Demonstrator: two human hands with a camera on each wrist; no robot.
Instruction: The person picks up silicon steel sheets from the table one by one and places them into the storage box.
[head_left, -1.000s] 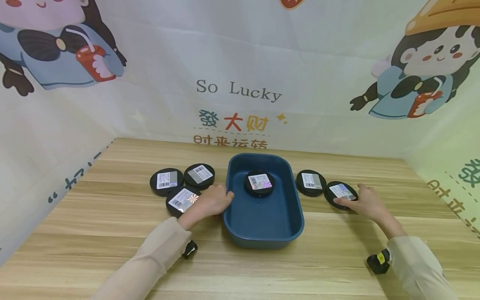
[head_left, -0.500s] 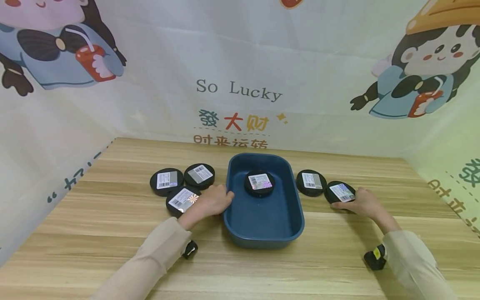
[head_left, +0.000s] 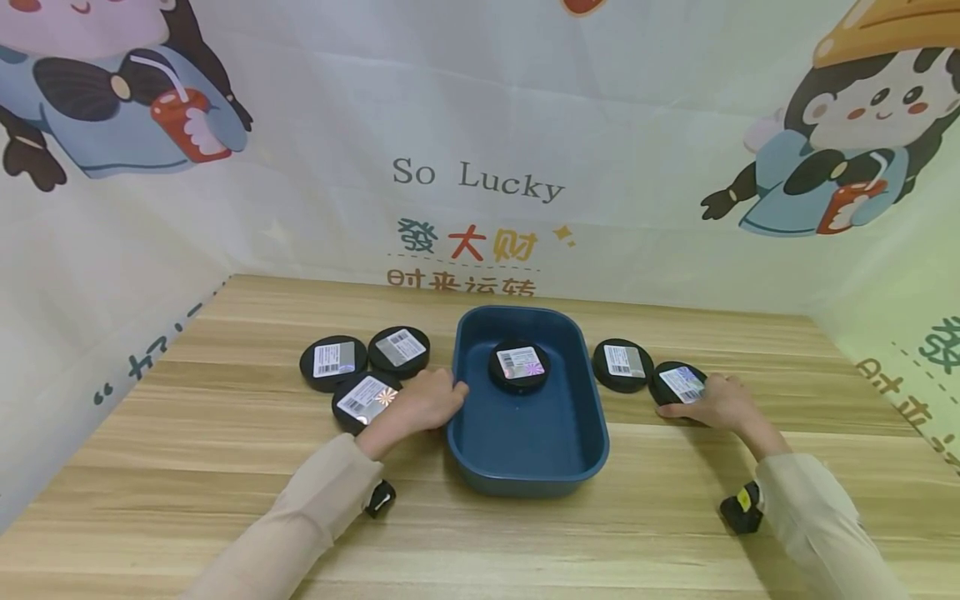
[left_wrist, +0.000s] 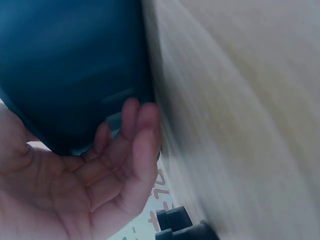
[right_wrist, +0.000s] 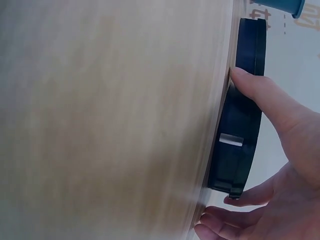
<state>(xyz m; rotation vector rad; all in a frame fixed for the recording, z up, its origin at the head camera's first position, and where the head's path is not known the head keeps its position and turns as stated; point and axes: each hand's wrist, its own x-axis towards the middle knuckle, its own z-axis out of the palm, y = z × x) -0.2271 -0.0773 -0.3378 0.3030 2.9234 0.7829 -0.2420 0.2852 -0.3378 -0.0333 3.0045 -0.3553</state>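
Observation:
My left hand [head_left: 429, 400] holds the left rim of a deep blue plastic bin [head_left: 525, 485], thumb over the edge and fingers curled at its outer wall [left_wrist: 75, 75]. One flat black disc [head_left: 519, 367] with a white label lies in the bin's far half. At the right, my right hand [head_left: 726, 403] grips another labelled black disc [head_left: 678, 382] by its edge. In the right wrist view the thumb lies along one side of this disc [right_wrist: 237, 120], with fingertips at the other side; it sits flat on the wooden table.
A further black disc [head_left: 622, 364] lies between the bin and my right hand. Left of the bin are three more, a left one [head_left: 333, 363], a back one [head_left: 400, 350] and a front one [head_left: 366, 402] partly behind my left hand. A printed cloth [head_left: 480, 125] backs the table [head_left: 525, 550].
My right hand has moved slightly left and closed in around the edge of the right-hand disc. My left hand and the bin have stayed in place.

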